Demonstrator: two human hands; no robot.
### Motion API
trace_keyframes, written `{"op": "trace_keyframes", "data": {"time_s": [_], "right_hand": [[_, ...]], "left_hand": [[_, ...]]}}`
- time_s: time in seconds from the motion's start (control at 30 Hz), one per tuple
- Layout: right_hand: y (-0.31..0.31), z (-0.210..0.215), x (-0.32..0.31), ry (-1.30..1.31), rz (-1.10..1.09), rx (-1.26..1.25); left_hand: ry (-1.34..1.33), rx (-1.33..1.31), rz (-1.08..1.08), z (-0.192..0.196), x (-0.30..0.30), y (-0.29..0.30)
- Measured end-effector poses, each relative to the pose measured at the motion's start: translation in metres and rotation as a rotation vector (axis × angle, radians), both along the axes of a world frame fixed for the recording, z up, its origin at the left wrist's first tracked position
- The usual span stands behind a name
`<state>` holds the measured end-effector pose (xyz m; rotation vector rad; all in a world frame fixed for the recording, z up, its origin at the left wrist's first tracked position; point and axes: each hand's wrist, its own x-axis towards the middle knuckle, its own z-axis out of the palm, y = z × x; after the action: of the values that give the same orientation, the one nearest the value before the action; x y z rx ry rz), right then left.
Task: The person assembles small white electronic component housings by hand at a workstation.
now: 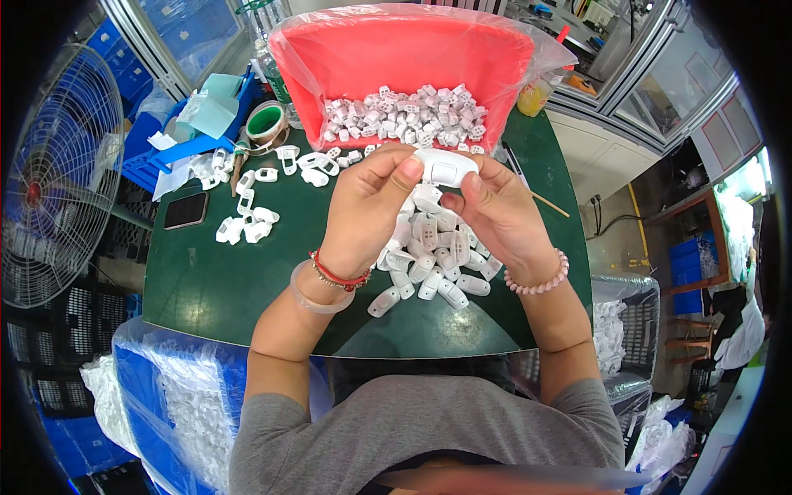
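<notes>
Between my two hands I hold a white oval plastic casing (446, 168) with a raised rectangle on its face. My left hand (381, 191) pinches its left end between thumb and fingers. On the right end, my right hand (497, 198) has closed its thumb and fingers. Below them on the table lies a pile of similar white casings (431, 247), partly hidden by my hands. Past my hands, a red bin (404, 49) lined with clear plastic lies open toward me, with many small white parts (404, 114) in it.
Loose white parts (247, 219) lie left on the green table (305, 272), near a phone (186, 211) and a tape roll (267, 124). A blue tray (144, 153) and a fan (58, 177) stand further left. A pen (516, 163) and thin stick (550, 205) lie right.
</notes>
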<state>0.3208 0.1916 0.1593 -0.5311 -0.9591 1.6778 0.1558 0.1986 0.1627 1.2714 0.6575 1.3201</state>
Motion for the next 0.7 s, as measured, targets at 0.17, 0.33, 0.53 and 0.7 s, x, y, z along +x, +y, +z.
{"op": "trace_keyframes", "data": {"time_s": [0.17,0.33,0.53,0.7], "right_hand": [[0.003,-0.002,-0.001,-0.245,-0.192,0.223],[0.006,-0.005,0.002,-0.315,-0.197,0.262],[0.008,-0.008,-0.001,-0.379,-0.3,0.308],[0.01,-0.015,-0.001,-0.392,-0.332,0.329]], "left_hand": [[0.171,0.129,0.155,-0.003,0.001,0.002],[0.208,0.182,0.166,-0.006,0.004,0.005],[0.202,0.162,0.189,-0.018,0.009,0.011],[0.109,0.093,0.139,-0.021,0.012,0.012]]}}
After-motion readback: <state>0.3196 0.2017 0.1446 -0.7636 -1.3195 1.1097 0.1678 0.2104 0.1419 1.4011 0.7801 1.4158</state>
